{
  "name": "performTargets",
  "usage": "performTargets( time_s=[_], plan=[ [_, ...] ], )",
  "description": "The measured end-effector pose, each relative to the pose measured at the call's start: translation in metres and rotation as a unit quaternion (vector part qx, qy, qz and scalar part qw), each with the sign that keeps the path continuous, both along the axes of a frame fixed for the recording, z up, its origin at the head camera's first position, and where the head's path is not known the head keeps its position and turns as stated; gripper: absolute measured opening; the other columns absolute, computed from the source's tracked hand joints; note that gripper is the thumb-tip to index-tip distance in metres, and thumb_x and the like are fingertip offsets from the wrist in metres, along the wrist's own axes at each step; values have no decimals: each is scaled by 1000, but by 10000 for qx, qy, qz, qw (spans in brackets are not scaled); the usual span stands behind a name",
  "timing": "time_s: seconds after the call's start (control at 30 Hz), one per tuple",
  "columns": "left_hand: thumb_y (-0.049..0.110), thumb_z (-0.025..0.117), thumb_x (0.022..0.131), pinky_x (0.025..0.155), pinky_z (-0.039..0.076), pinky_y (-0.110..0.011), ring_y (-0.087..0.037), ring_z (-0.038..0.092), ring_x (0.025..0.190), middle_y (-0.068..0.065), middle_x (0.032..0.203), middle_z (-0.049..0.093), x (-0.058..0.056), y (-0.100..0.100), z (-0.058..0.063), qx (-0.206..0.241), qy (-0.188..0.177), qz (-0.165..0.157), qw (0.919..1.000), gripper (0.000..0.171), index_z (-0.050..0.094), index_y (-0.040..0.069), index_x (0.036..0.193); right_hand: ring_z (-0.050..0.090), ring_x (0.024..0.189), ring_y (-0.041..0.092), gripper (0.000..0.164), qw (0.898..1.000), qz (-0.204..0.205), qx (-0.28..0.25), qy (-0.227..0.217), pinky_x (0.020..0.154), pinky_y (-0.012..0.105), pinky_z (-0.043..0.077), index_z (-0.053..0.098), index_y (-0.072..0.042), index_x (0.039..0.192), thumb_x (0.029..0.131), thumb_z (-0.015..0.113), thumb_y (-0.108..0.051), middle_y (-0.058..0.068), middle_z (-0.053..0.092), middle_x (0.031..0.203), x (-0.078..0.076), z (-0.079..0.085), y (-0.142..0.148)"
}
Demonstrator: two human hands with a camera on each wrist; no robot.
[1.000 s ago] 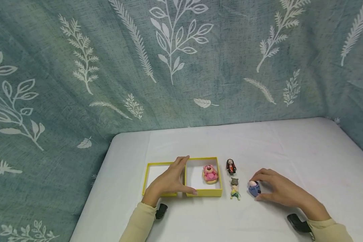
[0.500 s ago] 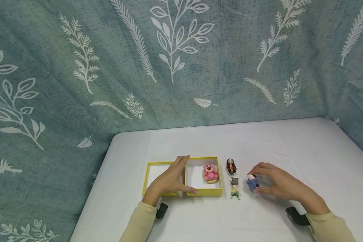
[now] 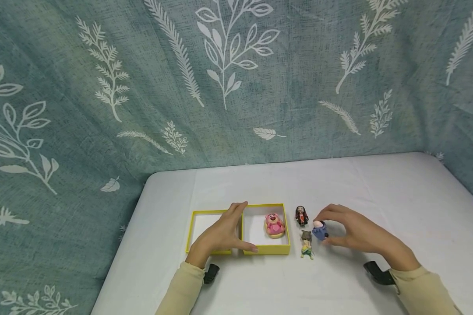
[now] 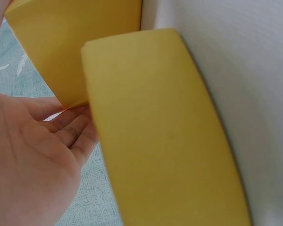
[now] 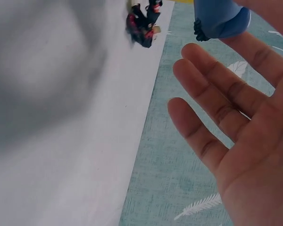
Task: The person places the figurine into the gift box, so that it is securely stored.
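My left hand [image 3: 218, 238] grips a shallow yellow box [image 3: 266, 250] by its left end, thumb along the front wall and fingers at the far corner. Inside the box, toward its right side, sits a pink bear figurine [image 3: 274, 226]. Between thumb and fingertips my right hand [image 3: 354, 229] pinches a small blue figurine [image 3: 319, 230]; its blue base [image 5: 221, 19] shows at the top of the right wrist view, the other fingers spread apart. Just left of it lie a dark-haired figurine in black and red [image 3: 301, 216] and a grey-topped figurine with a green-yellow lower part [image 3: 306, 244].
A second yellow-rimmed tray [image 3: 188, 232] with a white inside stands left of the box, partly covered by my left hand. White cloth [image 3: 260, 288] covers the table, and a teal leaf-patterned cloth [image 3: 236, 131] hangs behind it.
My right hand has carried the blue figurine left and away from me, close to the other two figurines. My left hand keeps its place on the box.
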State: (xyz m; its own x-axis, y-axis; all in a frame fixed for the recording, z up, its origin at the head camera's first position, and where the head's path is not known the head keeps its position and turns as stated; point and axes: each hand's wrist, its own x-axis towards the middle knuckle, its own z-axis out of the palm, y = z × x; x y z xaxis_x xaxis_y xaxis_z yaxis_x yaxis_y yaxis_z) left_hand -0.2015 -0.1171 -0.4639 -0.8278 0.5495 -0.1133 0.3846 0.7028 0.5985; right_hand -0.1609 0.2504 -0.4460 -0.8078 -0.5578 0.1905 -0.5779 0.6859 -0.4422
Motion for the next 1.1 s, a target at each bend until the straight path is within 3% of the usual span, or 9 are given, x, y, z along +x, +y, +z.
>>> performTargets(
  time_s=[0.27,0.57,0.83,1.1],
  plan=[
    [66,84,59,111,39,-46,-23,34,143,-1,157,27,0,0,1,23,-37,25,10000,129,14,23,158,57,108,9,45,9999,117,-101,-32,89,38,53,67,-24,116,75,86,-26,-14,59,115,-10,13,-14],
    [68,82,59,111,39,-45,-22,34,142,-1,156,27,0,0,-1,25,-6,8,10000,129,13,23,158,59,105,10,44,9978,559,-363,-24,89,35,53,66,-23,117,77,85,-26,-12,59,116,-20,24,-36],
    [69,82,58,112,39,-44,-21,35,141,-1,155,29,-2,0,-2,21,25,-16,10000,129,14,23,158,56,110,14,44,9976,537,-430,-123,91,40,51,66,-25,118,78,83,-28,-7,58,121,-27,19,-50],
    [68,83,59,112,38,-45,-22,35,142,-1,155,29,-1,1,0,-47,19,11,10000,129,14,22,158,51,121,22,45,9968,509,-441,-421,95,45,49,65,-23,121,79,83,-27,7,54,133,-31,11,-61]
  ],
)
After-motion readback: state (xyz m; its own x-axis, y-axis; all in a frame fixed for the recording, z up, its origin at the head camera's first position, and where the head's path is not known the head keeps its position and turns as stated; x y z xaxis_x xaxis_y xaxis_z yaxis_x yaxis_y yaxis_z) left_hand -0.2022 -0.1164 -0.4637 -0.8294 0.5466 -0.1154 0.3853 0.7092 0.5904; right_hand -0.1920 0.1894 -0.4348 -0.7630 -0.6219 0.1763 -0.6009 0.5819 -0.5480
